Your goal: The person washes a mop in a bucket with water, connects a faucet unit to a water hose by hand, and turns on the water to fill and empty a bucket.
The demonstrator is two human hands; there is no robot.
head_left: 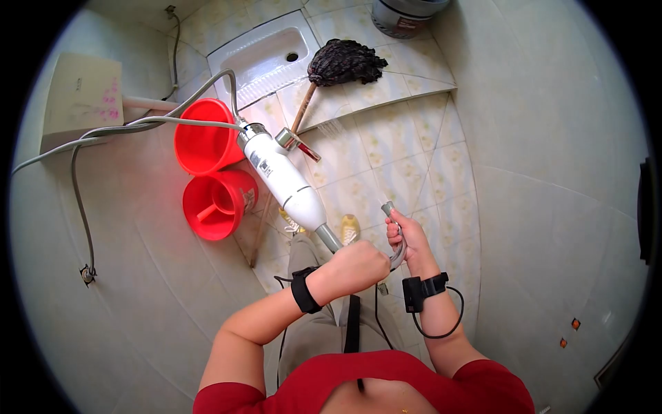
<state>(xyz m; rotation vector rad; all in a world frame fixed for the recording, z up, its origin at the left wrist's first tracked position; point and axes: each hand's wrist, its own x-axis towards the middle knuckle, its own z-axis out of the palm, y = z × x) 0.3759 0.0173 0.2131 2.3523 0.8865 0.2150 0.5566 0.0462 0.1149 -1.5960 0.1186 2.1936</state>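
Observation:
A white cylindrical faucet body (286,179) with a chrome collar and a red-marked lever (301,145) hangs at the centre, tilted down to the right. From its lower end runs a grey and chrome curved spout (328,237). My left hand (355,268) is closed around this spout near the body, back of the hand up. My right hand (408,238) is wrapped round the spout near its free end, whose grey tip sticks out above the thumb. A grey hose (224,77) and a grey cable (162,120) reach the collar from the left.
Two red buckets (200,141) stand left of the faucet, the lower one with a red scoop inside. A dark mop (345,63) lies by the white squat toilet (265,55). A grey bucket (403,19) is at the top. A beige box (83,96) is on the left wall.

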